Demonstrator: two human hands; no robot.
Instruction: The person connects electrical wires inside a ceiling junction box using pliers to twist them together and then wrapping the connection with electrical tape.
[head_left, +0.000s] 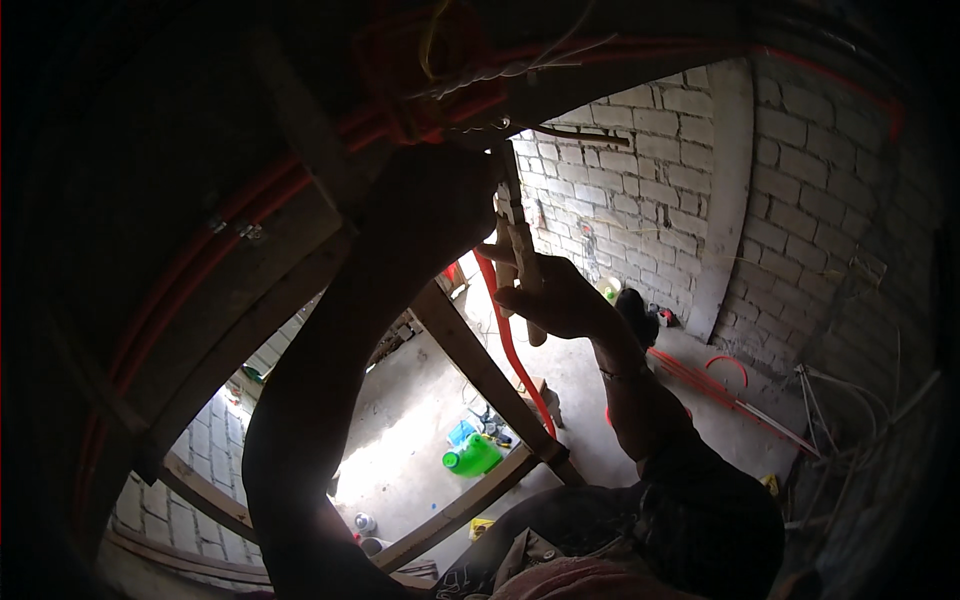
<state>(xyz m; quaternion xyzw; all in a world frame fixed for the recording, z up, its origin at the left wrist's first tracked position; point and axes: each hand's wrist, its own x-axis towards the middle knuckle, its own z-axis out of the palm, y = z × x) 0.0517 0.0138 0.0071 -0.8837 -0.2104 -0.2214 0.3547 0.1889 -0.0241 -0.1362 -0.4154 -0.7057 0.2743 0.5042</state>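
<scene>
Overhead, an orange junction box (422, 75) hangs in deep shadow, with twisted wires (465, 80) and a loose yellow wire (430, 45) coming out of it. My left hand (440, 190) is raised right below the box, a dark silhouette whose fingers I cannot make out. Beside it, my right hand (562, 295) has its fingers round the pale handles of a pair of pliers (519, 235). The pliers point upward, their jaws close to my left hand and just under the box. Whether the jaws grip anything is hidden in the dark.
Orange conduits (265, 195) run along the ceiling, and another orange tube (510, 345) hangs behind my hands. A wooden frame (455, 345) crosses below me. On the concrete floor lie a green jug (472, 457) and orange pipes (700, 380). A block wall (640, 170) rises at the right.
</scene>
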